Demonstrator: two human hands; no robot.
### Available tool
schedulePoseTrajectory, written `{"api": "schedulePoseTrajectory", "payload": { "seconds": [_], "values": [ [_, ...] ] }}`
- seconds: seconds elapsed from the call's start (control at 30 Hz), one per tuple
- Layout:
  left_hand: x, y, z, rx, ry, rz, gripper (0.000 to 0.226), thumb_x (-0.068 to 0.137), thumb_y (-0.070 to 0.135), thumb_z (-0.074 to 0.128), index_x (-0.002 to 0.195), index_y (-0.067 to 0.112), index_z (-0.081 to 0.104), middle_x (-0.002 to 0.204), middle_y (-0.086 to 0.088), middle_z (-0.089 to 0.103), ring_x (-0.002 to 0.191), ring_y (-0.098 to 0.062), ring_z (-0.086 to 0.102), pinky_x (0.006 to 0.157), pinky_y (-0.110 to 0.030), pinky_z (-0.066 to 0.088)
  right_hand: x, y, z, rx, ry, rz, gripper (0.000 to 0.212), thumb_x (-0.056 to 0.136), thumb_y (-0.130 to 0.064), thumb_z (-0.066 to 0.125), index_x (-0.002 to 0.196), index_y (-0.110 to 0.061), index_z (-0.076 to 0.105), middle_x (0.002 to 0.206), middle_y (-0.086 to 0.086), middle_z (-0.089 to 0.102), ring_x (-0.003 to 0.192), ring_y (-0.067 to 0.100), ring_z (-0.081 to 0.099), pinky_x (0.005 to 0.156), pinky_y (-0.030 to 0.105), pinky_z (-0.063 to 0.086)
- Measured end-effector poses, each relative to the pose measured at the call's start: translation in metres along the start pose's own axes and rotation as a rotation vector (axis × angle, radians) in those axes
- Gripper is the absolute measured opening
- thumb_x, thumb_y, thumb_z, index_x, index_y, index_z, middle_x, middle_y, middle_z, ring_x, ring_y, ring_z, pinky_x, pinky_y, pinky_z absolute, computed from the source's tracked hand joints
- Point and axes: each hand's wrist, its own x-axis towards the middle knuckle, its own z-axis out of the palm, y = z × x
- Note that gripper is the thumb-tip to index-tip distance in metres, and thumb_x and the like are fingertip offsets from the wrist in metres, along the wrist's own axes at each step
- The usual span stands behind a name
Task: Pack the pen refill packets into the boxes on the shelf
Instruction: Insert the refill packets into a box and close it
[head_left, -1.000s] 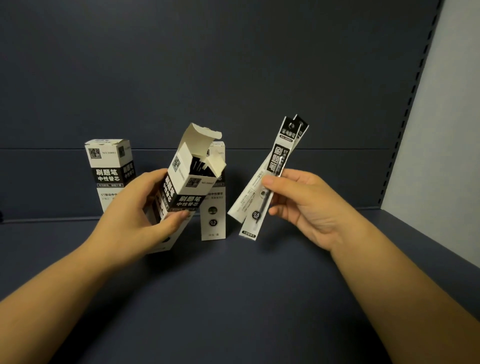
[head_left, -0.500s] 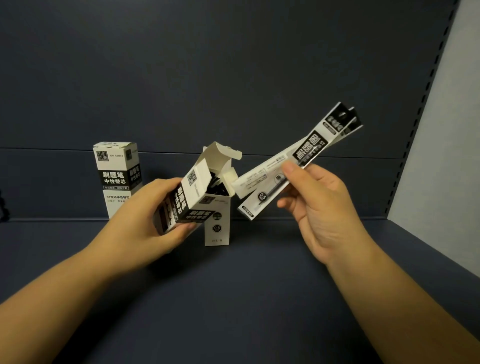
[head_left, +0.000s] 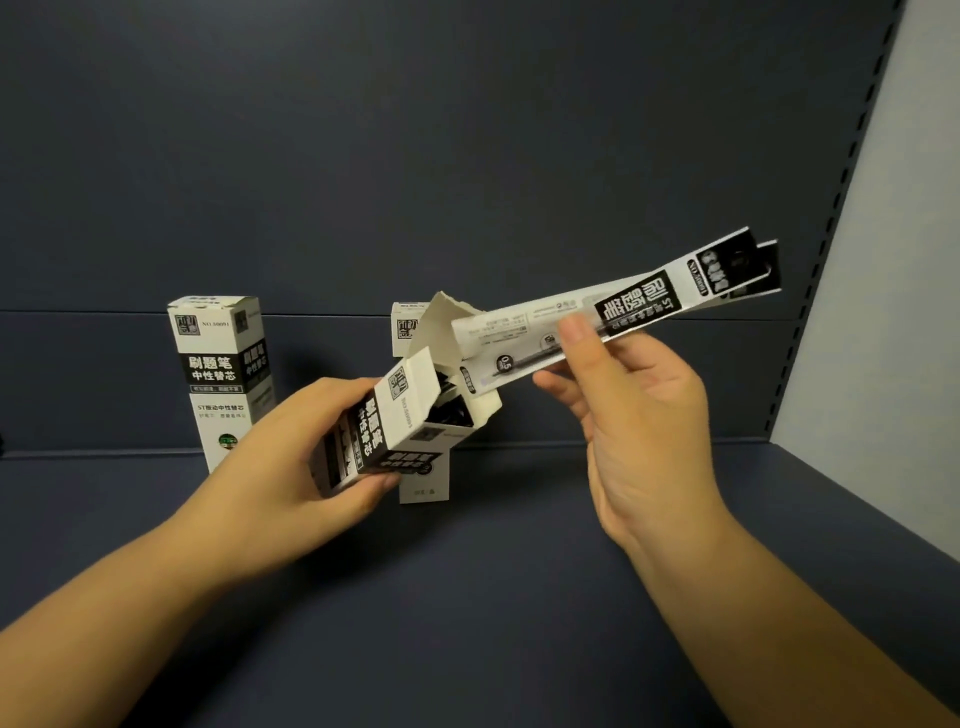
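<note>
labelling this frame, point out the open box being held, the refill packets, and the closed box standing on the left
open black-and-white cardboard box (head_left: 402, 402): head view, white upper side panel
long black-and-white refill packets (head_left: 636, 304): head view, black label block
closed black-and-white cardboard box (head_left: 215, 364): head view, front black band

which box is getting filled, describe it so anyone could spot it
On the dark blue shelf, three white-and-black boxes sit toward the back left. The one being filled is the open box, gripped by the left hand and tilted toward the refill packets. Its top flaps are open, unlike the upright closed box at far left.
</note>
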Motion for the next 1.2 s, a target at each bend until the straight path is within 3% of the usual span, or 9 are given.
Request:
{"api": "schedulePoseTrajectory", "payload": {
  "seconds": [0.2,0.37,0.57,0.63,0.77,0.97,1.13,1.2],
  "values": [
    [0.000,0.004,0.001,-0.015,-0.010,0.024,0.067,0.078,0.043,0.074,0.140,0.036,0.049,0.124,0.026,0.057,0.117,-0.001,0.059,0.093,-0.016,0.047,-0.001,0.000,-0.001,-0.128,-0.066,-0.130,0.006,0.085,-0.023,0.070,0.085,-0.023,0.076,0.087,-0.002,0.078,0.085,0.013,0.074,0.080,0.028,0.059],
    [-0.001,0.007,-0.001,-0.044,-0.002,0.033,0.066,0.079,0.048,0.070,0.140,0.038,0.048,0.124,0.025,0.058,0.117,-0.002,0.059,0.093,-0.015,0.048,-0.005,-0.001,-0.002,-0.242,-0.158,-0.282,0.010,0.086,-0.024,0.069,0.092,-0.028,0.076,0.090,-0.010,0.078,0.087,0.011,0.074,0.080,0.025,0.058],
    [-0.001,0.008,0.000,-0.056,0.007,0.030,0.065,0.079,0.048,0.070,0.140,0.035,0.050,0.124,0.022,0.059,0.117,-0.004,0.060,0.093,-0.017,0.048,-0.006,-0.003,-0.003,-0.308,-0.140,-0.403,0.011,0.088,-0.022,0.069,0.092,-0.031,0.074,0.088,-0.016,0.076,0.086,0.008,0.074,0.078,0.020,0.056],
    [-0.001,0.008,0.000,-0.055,0.000,0.032,0.065,0.079,0.047,0.071,0.139,0.033,0.051,0.123,0.022,0.059,0.116,-0.004,0.060,0.092,-0.017,0.048,-0.008,-0.002,-0.003,-0.329,-0.141,-0.428,0.020,0.090,-0.015,0.071,0.092,-0.035,0.073,0.088,-0.017,0.075,0.086,0.007,0.073,0.078,0.019,0.056],
    [0.000,0.012,0.000,-0.053,-0.004,0.051,0.064,0.078,0.047,0.071,0.137,0.039,0.048,0.122,0.025,0.059,0.115,-0.001,0.059,0.091,-0.009,0.044,-0.009,-0.001,-0.003,-0.390,-0.175,-0.417,0.025,0.090,-0.010,0.072,0.090,-0.035,0.072,0.091,-0.010,0.076,0.089,0.007,0.073,0.080,0.018,0.055],
    [0.000,0.014,0.000,-0.064,0.003,0.053,0.064,0.079,0.047,0.071,0.138,0.036,0.049,0.123,0.023,0.059,0.115,-0.002,0.060,0.092,-0.009,0.043,-0.008,-0.002,-0.004,-0.425,-0.151,-0.439,0.022,0.091,-0.013,0.070,0.090,-0.035,0.070,0.090,-0.010,0.074,0.089,0.007,0.072,0.080,0.018,0.054],
    [0.000,0.016,0.000,-0.042,-0.015,0.053,0.064,0.078,0.048,0.070,0.137,0.039,0.048,0.122,0.027,0.057,0.115,0.001,0.058,0.092,-0.008,0.043,-0.007,-0.001,-0.005,-0.478,-0.190,-0.378,0.017,0.091,-0.019,0.071,0.086,-0.035,0.071,0.091,-0.002,0.074,0.088,0.014,0.071,0.079,0.028,0.058],
    [-0.001,0.018,0.001,-0.052,-0.030,0.051,0.065,0.078,0.049,0.070,0.138,0.035,0.049,0.123,0.026,0.057,0.115,-0.001,0.059,0.093,-0.011,0.045,-0.007,0.004,-0.003,-0.546,-0.246,-0.317,0.014,0.090,-0.023,0.072,0.083,-0.036,0.073,0.094,-0.009,0.072,0.091,0.014,0.068,0.076,0.025,0.055]
  ]
}}
